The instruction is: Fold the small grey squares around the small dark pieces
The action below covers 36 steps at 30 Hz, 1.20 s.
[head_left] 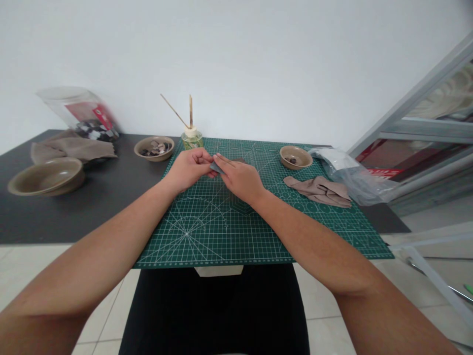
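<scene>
Above the middle of the green cutting mat (207,236), my two hands meet. A small flat grey piece (216,168), perhaps sandpaper, shows between them. My right hand (242,180) is closed on this piece, its fingers pointing toward the left hand. My left hand (190,167) is closed in a pinch at the piece's left side; whatever its fingertips hold is hidden. Beneath the right hand, a dark smudged patch shows on the mat.
Left are a bowl of stones (154,148), a larger bowl (48,178), a brown cloth (74,148) and a clear jar (79,111). A reed diffuser (192,138) stands behind my hands. Right are a small bowl (295,158), another cloth (320,191) and a plastic bag (354,175).
</scene>
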### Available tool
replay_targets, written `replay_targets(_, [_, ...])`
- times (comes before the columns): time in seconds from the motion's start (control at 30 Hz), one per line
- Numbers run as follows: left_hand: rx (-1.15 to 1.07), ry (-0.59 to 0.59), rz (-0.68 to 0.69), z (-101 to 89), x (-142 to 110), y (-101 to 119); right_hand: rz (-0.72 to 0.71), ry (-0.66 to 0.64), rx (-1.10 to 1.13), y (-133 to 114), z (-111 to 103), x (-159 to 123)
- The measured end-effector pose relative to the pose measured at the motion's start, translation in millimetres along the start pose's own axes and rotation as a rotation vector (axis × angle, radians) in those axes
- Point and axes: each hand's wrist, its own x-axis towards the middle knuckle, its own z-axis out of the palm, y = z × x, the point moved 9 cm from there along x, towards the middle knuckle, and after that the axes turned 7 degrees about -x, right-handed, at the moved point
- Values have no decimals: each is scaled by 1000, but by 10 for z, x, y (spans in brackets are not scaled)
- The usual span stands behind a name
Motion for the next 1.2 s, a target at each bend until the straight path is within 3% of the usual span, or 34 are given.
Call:
replay_targets(0.33, [153,-18,43,-14,-18,57,-49,21,8,-39,-28,-10])
replay_targets(0.8, [-49,18,1,-5,-8,4,196,24,-16,161,-74,-17])
replay_targets(1.07, [92,-14,152,-31,20,69,51,26,-60,8,-95,-15])
replay_targets(1.2, [114,-30,141,-36,27,43,7,16,-113,-38,-79,-15])
